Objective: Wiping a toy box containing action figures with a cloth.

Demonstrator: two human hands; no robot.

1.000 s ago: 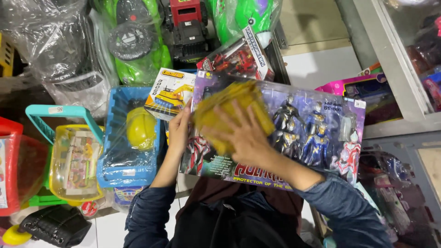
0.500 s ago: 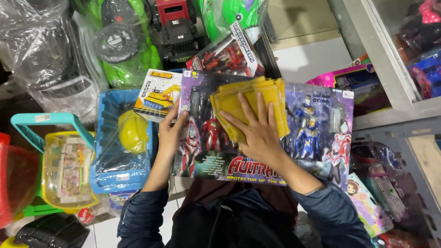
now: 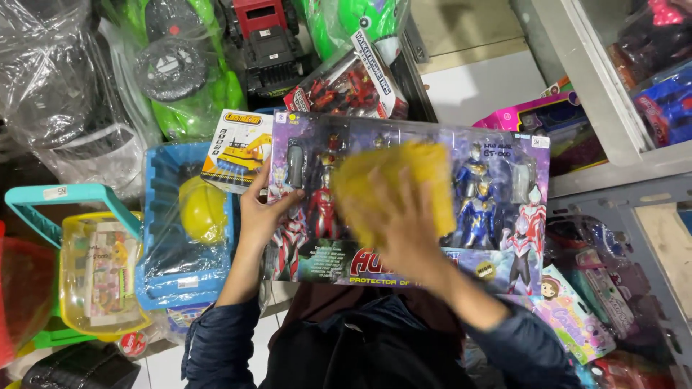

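A wide purple toy box (image 3: 504, 216) with several action figures behind a clear window lies across my lap. My left hand (image 3: 263, 209) grips its left edge. A folded yellow cloth (image 3: 393, 180) lies flat on the window, pressed there by my right hand (image 3: 400, 230). That hand and the cloth are blurred by motion. My dark blue sleeves show at the bottom.
A blue plastic crate (image 3: 166, 180) holding a bagged yellow helmet (image 3: 202, 209) sits to the left, beside a small yellow-and-white excavator box (image 3: 234, 151). Green and red toy trucks (image 3: 216, 57) in bags crowd the top. A metal shelf (image 3: 598, 94) with boxed toys stands at right.
My right hand has slid the yellow cloth from the box's right-centre towards its middle. The box has shifted slightly in view; my left hand stays on its left edge.
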